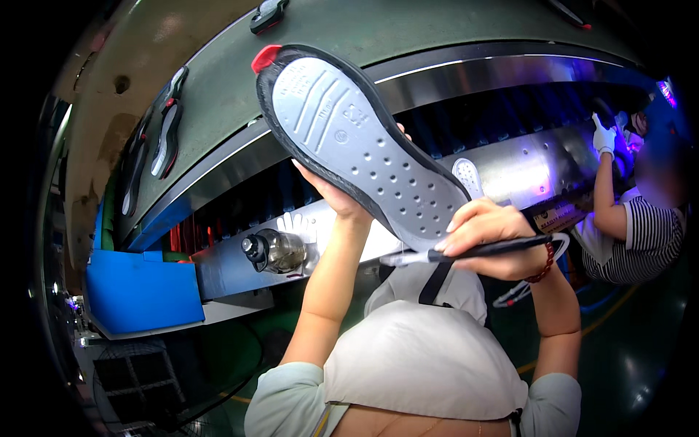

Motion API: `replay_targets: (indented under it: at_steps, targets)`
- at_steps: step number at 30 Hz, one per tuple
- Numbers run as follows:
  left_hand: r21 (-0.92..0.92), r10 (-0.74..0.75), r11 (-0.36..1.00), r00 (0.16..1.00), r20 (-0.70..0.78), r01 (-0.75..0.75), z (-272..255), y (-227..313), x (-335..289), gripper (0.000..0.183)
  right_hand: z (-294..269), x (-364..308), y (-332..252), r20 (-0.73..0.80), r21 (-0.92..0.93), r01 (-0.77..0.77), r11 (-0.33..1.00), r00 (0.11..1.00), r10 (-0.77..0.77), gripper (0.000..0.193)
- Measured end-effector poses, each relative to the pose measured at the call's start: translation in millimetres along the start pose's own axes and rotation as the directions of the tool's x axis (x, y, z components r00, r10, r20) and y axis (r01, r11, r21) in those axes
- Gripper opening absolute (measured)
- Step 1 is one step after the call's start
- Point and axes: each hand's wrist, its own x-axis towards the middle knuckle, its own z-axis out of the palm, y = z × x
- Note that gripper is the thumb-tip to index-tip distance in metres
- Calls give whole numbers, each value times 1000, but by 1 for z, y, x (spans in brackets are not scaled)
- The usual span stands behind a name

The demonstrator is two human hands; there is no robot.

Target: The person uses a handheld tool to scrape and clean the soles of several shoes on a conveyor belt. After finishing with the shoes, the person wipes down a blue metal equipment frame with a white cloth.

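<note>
A shoe sole [357,142], grey inside with dimples and raised lines, a black rim and a red tab at its far end, is held up tilted before me. My left hand [336,195] is closed around its middle from beneath, with fingertips showing past the far edge. At the sole's near end is my right hand [495,226], its fingers touching or very near the rim. That hand grips a slim black pen-like tool [499,248] lying crosswise, its pale tip pointing left and blurred, so its exact kind is unclear.
Across the far side runs a green conveyor belt [218,80] with a metal edge, carrying several more soles [167,138]. On the steel ledge are a dark bottle [280,251], a white glove [293,224] and a grey insole-shaped piece [467,175]. A co-worker [626,226] wearing gloves stands at right.
</note>
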Motion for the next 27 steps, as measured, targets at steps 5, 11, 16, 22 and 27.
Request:
replay_targets:
  at_steps: [5, 11, 16, 22, 27]
  targets:
    - [11, 57, 998, 998, 5, -57, -3, 5, 8, 83, 0, -4, 7, -117, -137, -80, 987, 991, 64, 18]
    - [71, 115, 991, 990, -86, -109, -17, 9, 15, 81, -12, -14, 12, -234, -71, -179, 981, 959, 158, 20]
    - [119, 113, 988, 987, -113, -100, -20, 15, 17, 81, -10, -13, 15, -10, 26, -117, 993, 993, 118, 17]
    - [-384, -28, 923, 999, -31, 13, -3, 19, 27, 72, -9, -17, 39, -196, 527, -250, 813, 895, 402, 16]
    - [-156, -176, 973, 984, -25, 170, -33, -13, -24, 66, 11, 7, 20, -175, 693, -235, 682, 862, 475, 16]
